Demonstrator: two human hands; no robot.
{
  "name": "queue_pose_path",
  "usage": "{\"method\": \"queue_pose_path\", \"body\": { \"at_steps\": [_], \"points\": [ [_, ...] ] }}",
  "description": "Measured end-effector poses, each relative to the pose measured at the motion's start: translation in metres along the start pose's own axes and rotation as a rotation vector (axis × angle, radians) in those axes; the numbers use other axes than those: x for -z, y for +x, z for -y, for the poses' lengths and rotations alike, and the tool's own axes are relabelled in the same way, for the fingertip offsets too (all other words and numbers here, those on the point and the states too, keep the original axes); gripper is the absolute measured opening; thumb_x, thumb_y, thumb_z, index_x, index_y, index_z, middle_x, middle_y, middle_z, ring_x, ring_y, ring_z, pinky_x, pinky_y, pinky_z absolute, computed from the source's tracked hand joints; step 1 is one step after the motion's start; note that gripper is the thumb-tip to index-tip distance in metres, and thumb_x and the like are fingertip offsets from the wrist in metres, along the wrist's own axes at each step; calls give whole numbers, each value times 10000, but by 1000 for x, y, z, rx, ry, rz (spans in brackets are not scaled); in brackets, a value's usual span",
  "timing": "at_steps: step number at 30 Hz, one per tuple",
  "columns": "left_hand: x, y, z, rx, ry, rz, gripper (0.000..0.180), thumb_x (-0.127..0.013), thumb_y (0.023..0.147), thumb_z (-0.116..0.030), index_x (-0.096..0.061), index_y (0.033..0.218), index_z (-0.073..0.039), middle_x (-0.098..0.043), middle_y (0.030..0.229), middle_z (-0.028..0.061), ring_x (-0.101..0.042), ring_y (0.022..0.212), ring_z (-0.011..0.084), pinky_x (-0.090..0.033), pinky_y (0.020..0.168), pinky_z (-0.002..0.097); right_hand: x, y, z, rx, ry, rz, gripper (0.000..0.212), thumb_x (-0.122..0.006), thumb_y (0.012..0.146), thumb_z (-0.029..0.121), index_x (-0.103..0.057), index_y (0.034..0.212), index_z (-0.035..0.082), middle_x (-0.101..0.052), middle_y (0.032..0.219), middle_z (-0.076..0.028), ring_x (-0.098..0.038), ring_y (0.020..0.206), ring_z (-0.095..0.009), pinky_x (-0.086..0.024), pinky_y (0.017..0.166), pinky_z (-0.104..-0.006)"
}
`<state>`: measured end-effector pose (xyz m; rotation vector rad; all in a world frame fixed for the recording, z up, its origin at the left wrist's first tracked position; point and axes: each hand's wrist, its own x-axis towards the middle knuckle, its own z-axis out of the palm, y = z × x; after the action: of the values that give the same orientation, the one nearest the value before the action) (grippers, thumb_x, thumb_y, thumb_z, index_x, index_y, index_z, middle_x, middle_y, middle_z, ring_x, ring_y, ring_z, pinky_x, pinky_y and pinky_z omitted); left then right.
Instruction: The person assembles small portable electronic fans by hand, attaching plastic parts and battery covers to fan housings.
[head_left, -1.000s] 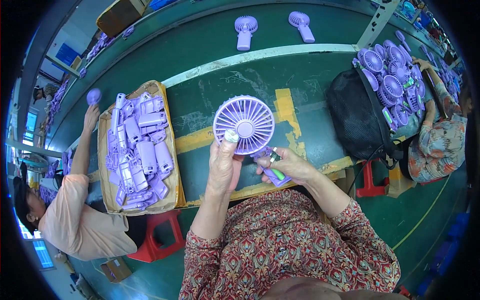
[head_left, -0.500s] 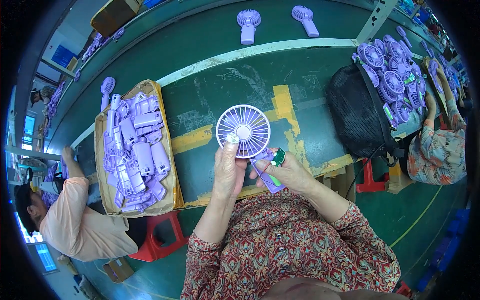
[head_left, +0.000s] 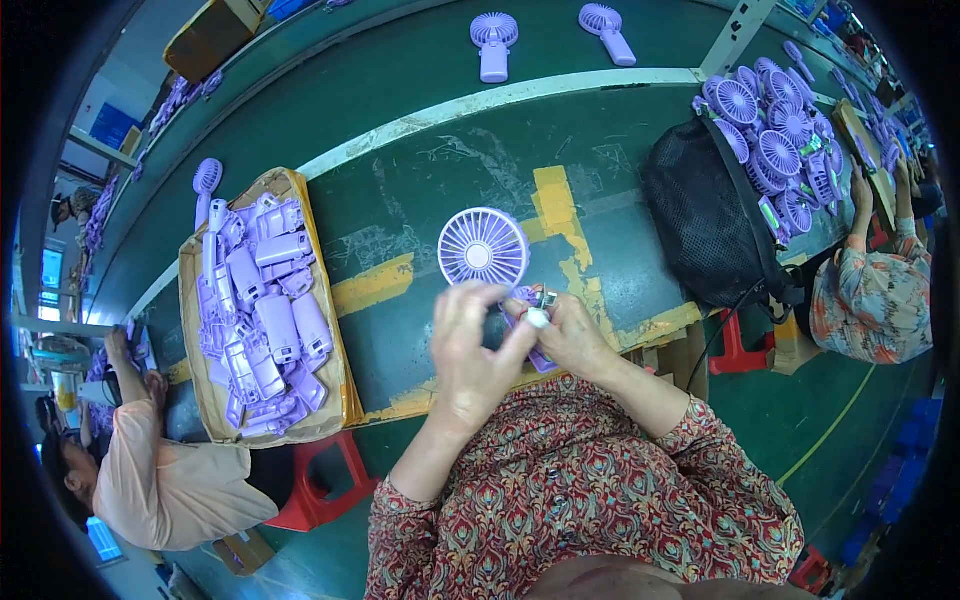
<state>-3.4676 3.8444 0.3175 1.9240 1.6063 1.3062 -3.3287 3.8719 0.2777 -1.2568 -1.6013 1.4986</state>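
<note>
A purple handheld fan (head_left: 484,248) is in front of me, its round grille facing up and its handle toward my body. My right hand (head_left: 577,338) grips the handle, largely hiding it. A small circuit board (head_left: 545,297) sticks up by the right fingers. My left hand (head_left: 468,345) is beside the handle, slightly blurred, with thumb and index finger apart. White wrapping covers the left thumb's tip, which reaches close to the right fingers; whether they touch I cannot tell.
A cardboard tray (head_left: 350,398) of purple casing parts stands on the left. At right, a black mesh bag (head_left: 690,215) lies beside piled fans (head_left: 780,150). Two fans (head_left: 494,50) lie beyond the white rail (head_left: 440,115). Co-workers sit on both sides.
My left hand has let go of the fan head and moved down toward the handle, its fingers spreading. The right hand still grips the handle; the board has turned upward.
</note>
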Motion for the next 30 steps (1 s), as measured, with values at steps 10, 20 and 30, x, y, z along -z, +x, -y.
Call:
{"method": "queue_pose_path", "body": {
  "at_steps": [10,20,30],
  "points": [
    [-1,-2,26,773,-899,398,65,-541,896,-66,-572,909,-10,-571,673,19,-498,603,61,-426,546,221,1,11,-14,-65,163,31,247,-445,928,174,-556,914,-46,-621,709,-87,-613,629,-118,-490,555,-274],
    [-6,-9,29,676,-853,247,230,-607,830,24,-498,1031,30,-594,849,71,-579,719,96,-488,624,211,5,16,-21,-369,574,152,325,-453,958,297,-556,1008,-7,-629,831,-81,-637,676,-131,-538,568,-234],
    [-9,-9,38,313,-199,248,136,-603,811,-33,-646,925,27,-650,804,149,-657,711,241,-503,640,311,12,12,-15,-419,819,135,415,-399,966,347,-513,1076,-37,-617,960,-148,-654,791,-196,-563,682,-278]
  ]
}}
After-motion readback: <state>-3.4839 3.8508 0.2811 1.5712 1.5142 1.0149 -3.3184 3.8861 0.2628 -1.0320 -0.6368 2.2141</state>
